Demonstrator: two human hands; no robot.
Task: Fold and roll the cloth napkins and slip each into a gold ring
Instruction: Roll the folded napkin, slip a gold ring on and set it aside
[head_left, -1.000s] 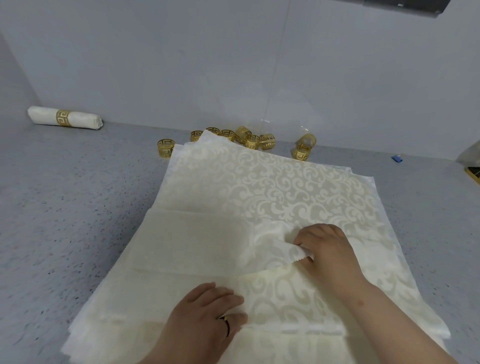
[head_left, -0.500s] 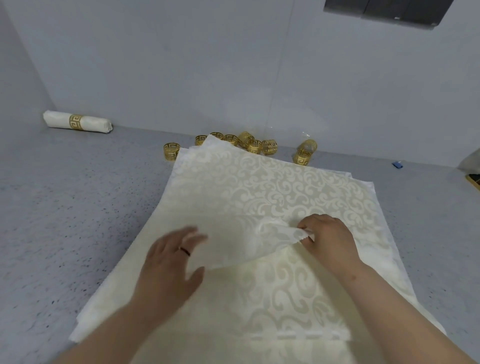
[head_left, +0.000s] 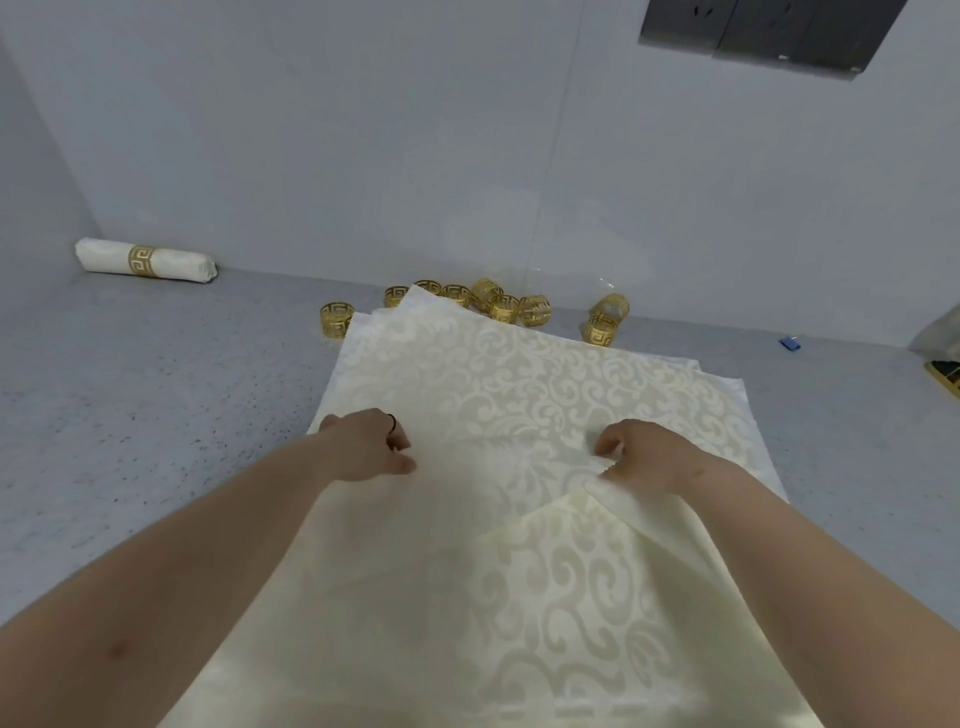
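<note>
Napkin, top of pile (head_left: 519, 499) — cream damask with scroll pattern, lying on a stack of like napkins (head_left: 519, 374) in the middle of the grey speckled counter (head_left: 130, 415); its near part is folded over, the plain underside showing, and the fold edge runs between the two hands.

Left hand (head_left: 366, 447) — at the left end of the fold, fingers curled and pinching the cloth edge; dark band on one finger.

Right hand (head_left: 644, 457) — at the right end of the fold, fingers curled and gripping a bunched bit of the same cloth.

Gold rings (head_left: 498, 304) — a loose cluster with cut-out key pattern, on the counter just behind the stack's far edge and near the wall; one ring (head_left: 336, 320) stands apart at the left corner of the stack, two more (head_left: 605, 319) to the right.

Finished roll (head_left: 145, 260) — white napkin rolled and banded by a gold ring, lying against the wall at far left, well apart from the stack.

Small blue item (head_left: 789, 343) — on the counter at far right; too small to tell what it is.

Dark panel (head_left: 769, 31) — on the wall, upper right.
</note>
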